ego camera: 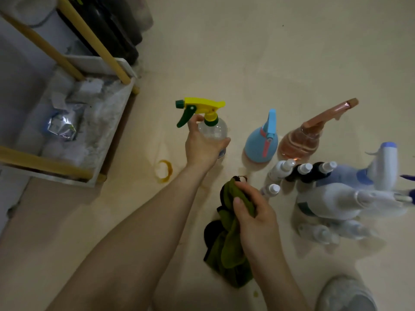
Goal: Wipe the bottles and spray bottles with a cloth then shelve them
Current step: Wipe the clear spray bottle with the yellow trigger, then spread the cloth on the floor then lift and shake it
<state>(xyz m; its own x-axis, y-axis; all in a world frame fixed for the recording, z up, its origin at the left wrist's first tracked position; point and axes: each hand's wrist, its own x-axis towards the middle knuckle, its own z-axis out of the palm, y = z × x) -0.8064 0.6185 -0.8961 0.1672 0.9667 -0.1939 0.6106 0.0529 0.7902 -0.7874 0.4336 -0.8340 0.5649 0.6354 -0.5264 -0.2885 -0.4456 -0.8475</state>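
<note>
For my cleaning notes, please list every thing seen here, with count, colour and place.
clear spray bottle: 1, yellow and green trigger, held at centre
blue spray bottle: 1, blue, pink trigger, standing right of it
pink spray bottle: 1, pinkish, right of the blue one
small capped bottles: at least 4, white or dark, white caps, nearer than those
large white spray bottles: 2, white and blue, far right
cloth: 1, green, lower centre
shelf: 1, white, wooden posts, left
shoe: 1, grey, bottom right
left hand: 1, grips the clear spray bottle
right hand: 1, grips the cloth
</note>
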